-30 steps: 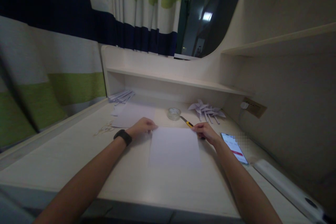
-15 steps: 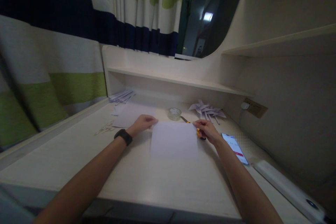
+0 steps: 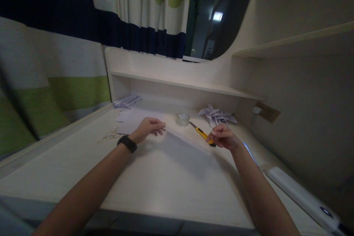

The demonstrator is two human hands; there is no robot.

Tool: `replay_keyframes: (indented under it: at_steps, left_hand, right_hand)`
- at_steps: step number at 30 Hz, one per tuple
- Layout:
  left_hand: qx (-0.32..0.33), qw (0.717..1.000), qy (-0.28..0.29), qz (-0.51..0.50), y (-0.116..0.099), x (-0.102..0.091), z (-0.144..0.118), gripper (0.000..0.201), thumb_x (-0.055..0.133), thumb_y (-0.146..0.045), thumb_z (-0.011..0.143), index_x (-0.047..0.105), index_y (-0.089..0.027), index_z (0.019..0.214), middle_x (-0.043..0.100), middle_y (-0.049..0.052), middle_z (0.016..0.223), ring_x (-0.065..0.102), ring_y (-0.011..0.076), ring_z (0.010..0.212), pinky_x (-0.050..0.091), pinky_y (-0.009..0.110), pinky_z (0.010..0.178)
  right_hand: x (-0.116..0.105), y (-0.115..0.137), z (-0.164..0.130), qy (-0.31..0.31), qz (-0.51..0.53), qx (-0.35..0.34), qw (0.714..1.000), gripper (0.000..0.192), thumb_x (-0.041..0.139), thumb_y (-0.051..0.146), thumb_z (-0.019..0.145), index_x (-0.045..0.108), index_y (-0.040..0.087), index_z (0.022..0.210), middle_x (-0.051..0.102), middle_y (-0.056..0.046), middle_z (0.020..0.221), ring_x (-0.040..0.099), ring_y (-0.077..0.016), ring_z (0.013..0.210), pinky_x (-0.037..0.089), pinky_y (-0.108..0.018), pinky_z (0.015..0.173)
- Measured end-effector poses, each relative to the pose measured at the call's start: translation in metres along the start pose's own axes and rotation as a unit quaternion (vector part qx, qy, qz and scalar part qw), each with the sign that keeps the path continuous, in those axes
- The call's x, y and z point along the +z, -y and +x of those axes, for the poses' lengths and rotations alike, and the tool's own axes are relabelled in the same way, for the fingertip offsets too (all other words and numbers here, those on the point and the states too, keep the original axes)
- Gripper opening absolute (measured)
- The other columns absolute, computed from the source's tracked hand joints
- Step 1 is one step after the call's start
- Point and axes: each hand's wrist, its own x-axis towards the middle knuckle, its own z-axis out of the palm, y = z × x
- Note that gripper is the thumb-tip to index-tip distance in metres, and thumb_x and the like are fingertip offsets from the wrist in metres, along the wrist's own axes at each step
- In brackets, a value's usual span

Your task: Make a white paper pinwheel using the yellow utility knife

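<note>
My left hand point(image 3: 151, 129), with a dark watch on the wrist, pinches a corner of a white paper sheet point(image 3: 189, 141). The sheet hangs tilted above the desk, seen nearly edge-on and blurred. My right hand point(image 3: 223, 137) is off the sheet, its fingers loosely bent and holding nothing I can see. Beneath its fingertips lies a yellow utility knife point(image 3: 201, 131), partly covered by the hand. A roll of clear tape point(image 3: 183, 119) rests just beyond the knife's tip.
Folded paper pinwheels point(image 3: 214, 114) lie at the back right. Rolled paper sticks point(image 3: 127, 101) and flat white sheets point(image 3: 132, 121) are at the back left, near small pale pieces point(image 3: 110, 135). A phone point(image 3: 250, 153) and a white power strip point(image 3: 298, 195) lie to the right.
The paper sheet has gone from facing me flat to a tilted, edge-on position. My right hand has let go of its corner and moved slightly right, uncovering more of the knife.
</note>
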Motion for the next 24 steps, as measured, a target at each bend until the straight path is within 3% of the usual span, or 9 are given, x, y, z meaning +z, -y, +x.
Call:
replay_keyframes:
  at_steps: [3, 6, 8, 10, 13, 16, 20, 24]
  left_hand:
    - [-0.015, 0.996, 0.087, -0.006, 0.010, -0.009, 0.000, 0.025, 0.070, -0.036, 0.071, 0.066, -0.011, 0.076, 0.065, 0.005, 0.064, 0.056, 0.0100, 0.053, 0.042, 0.020, 0.050]
    - [-0.024, 0.989, 0.148, 0.010, 0.017, -0.016, 0.000, 0.027, 0.071, -0.035, 0.069, 0.068, -0.013, 0.085, 0.065, 0.003, 0.067, 0.055, 0.0098, 0.053, 0.041, 0.020, 0.049]
    - [-0.036, 0.982, 0.175, 0.051, 0.022, -0.018, 0.001, 0.035, 0.070, -0.036, 0.070, 0.068, -0.014, 0.097, 0.066, 0.004, 0.069, 0.056, 0.0109, 0.054, 0.040, 0.020, 0.050]
    - [-0.047, 0.974, 0.193, 0.110, 0.028, -0.018, 0.002, 0.040, 0.068, -0.038, 0.070, 0.067, -0.014, 0.101, 0.066, 0.004, 0.067, 0.056, 0.0120, 0.055, 0.040, 0.021, 0.051]
    - [-0.049, 0.962, 0.196, 0.185, 0.036, -0.016, 0.005, 0.039, 0.066, -0.038, 0.069, 0.068, -0.012, 0.098, 0.064, 0.003, 0.061, 0.056, 0.0127, 0.052, 0.040, 0.021, 0.052]
    - [-0.031, 0.954, 0.197, 0.224, 0.038, -0.014, 0.006, 0.041, 0.066, -0.038, 0.068, 0.068, -0.013, 0.100, 0.064, 0.002, 0.060, 0.056, 0.0135, 0.052, 0.040, 0.022, 0.053]
    - [-0.002, 0.951, 0.157, 0.265, 0.038, -0.008, 0.006, 0.053, 0.069, -0.038, 0.066, 0.063, -0.012, 0.112, 0.065, 0.003, 0.066, 0.057, 0.0145, 0.054, 0.040, 0.022, 0.054]
    - [0.016, 0.957, 0.087, 0.277, 0.040, 0.005, 0.007, 0.046, 0.066, -0.045, 0.069, 0.068, -0.013, 0.102, 0.067, 0.006, 0.074, 0.059, 0.0163, 0.060, 0.040, 0.024, 0.058]
  right_hand:
    - [-0.001, -0.010, 0.007, -0.031, -0.019, 0.015, 0.999, 0.032, 0.070, 0.043, 0.066, 0.069, 0.011, 0.069, 0.070, -0.013, 0.076, 0.049, -0.0091, 0.043, 0.033, -0.023, 0.040]
    - [0.000, -0.026, 0.020, -0.151, -0.099, 0.015, 0.983, 0.035, 0.065, 0.043, 0.072, 0.069, 0.012, 0.086, 0.070, -0.013, 0.091, 0.062, -0.0174, 0.069, 0.044, -0.024, 0.055]
    - [0.002, -0.037, 0.027, -0.222, -0.240, 0.020, 0.945, 0.035, 0.063, 0.042, 0.073, 0.068, 0.014, 0.093, 0.069, -0.013, 0.096, 0.063, -0.0217, 0.083, 0.046, -0.028, 0.066]
    - [0.006, -0.048, 0.031, -0.251, -0.394, 0.036, 0.884, 0.040, 0.060, 0.042, 0.077, 0.065, 0.016, 0.107, 0.066, -0.012, 0.108, 0.060, -0.0242, 0.096, 0.044, -0.031, 0.077]
    - [0.014, -0.060, 0.032, -0.236, -0.527, 0.070, 0.813, 0.049, 0.054, 0.046, 0.082, 0.057, 0.015, 0.119, 0.064, -0.014, 0.111, 0.058, -0.0264, 0.101, 0.041, -0.032, 0.082]
    - [0.023, -0.064, 0.031, -0.208, -0.589, 0.096, 0.775, 0.046, 0.052, 0.046, 0.083, 0.056, 0.016, 0.119, 0.065, -0.015, 0.104, 0.059, -0.0263, 0.098, 0.041, -0.032, 0.079]
    - [0.027, -0.065, 0.029, -0.187, -0.621, 0.117, 0.752, 0.038, 0.051, 0.041, 0.085, 0.056, 0.016, 0.113, 0.065, -0.015, 0.100, 0.059, -0.0263, 0.094, 0.040, -0.031, 0.076]
    - [0.024, -0.065, 0.029, -0.186, -0.629, 0.114, 0.746, 0.031, 0.046, 0.026, 0.087, 0.053, 0.015, 0.115, 0.064, -0.016, 0.101, 0.058, -0.0270, 0.097, 0.040, -0.032, 0.077]
